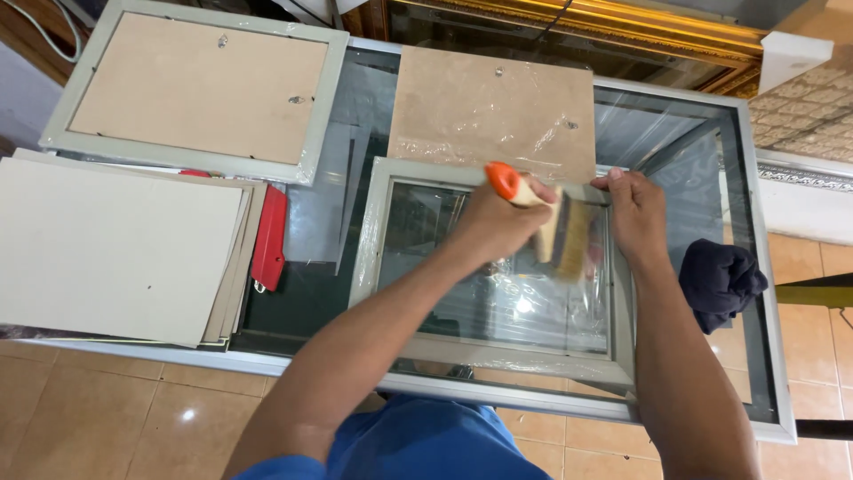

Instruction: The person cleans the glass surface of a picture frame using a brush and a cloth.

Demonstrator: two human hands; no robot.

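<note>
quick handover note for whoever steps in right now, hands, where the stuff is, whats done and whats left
Left hand: gripping a brush with an orange-tipped handle, bristles down on the glass of the grey frame.
Right hand: pressing the frame's top right edge to steady it.
The frame lies face down on the glass table, plastic wrap partly on it. Its loose backing board lies just behind it.
Done: backing off, brushing under way.
Left: by the look of it, finishing the brushing and refitting the board.
Nearby: board stack, red cutter, dark cloth, another frame.
</note>
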